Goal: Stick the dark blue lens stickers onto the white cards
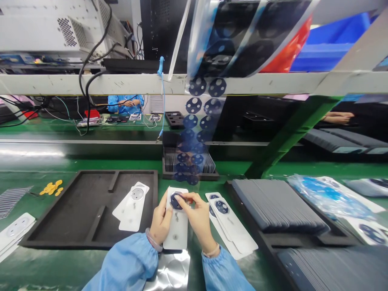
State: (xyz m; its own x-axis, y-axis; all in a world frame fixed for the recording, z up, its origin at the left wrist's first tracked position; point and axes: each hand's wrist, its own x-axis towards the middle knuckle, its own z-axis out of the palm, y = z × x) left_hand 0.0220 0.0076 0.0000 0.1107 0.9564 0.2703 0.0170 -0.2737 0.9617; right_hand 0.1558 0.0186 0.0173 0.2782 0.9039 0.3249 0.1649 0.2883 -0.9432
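Note:
A white phone back cover lies upright in front of me, its camera end pointing away. My left hand grips its left edge, thumb on the face. With fingers bent together, my right hand presses a round dark-blue camera sticker at the top of the cover; the fingers partly hide it. To the right, a few white covers with dark-blue round stickers lie overlapped. On the left, two white covers with plain round camera areas rest in a black tray.
A clear strip of round dark-blue stickers hangs from the shelf rail. Grey panels fill a black tray at right. Yellow pieces lie at left, a silvery sheet in front. Another person's hands work across the bench.

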